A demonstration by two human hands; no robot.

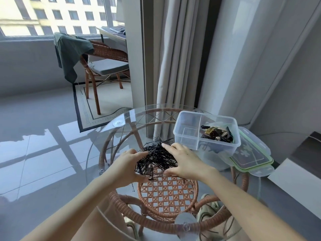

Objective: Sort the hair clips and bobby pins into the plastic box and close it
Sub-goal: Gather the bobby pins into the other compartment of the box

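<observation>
Rattan chair (pixel 106 53) draped with a green garment (pixel 71 49) stands well back at far left. Nearer, a glass table (pixel 104 136) on a rattan frame (pixel 166 190) carries the task's things. Left hand (pixel 129 164) curves its fingers and thumb round the left edge of a tangled heap of black pins (pixel 156 157); one stray pin (pixel 133 187) lies on the glass just below this hand. Right hand (pixel 185 161) clasps the heap's right side, fingers spread over the top, thumb at the near edge, so both hands hold the heap between them. Whether the heap rests on the glass or is slightly raised cannot be told. Right of the hands stands an open, divided clear box (pixel 184 136), with clips (pixel 217 134) in its right compartment. Its green-sealed lid (pixel 251 159) lies just beside it at far right.
</observation>
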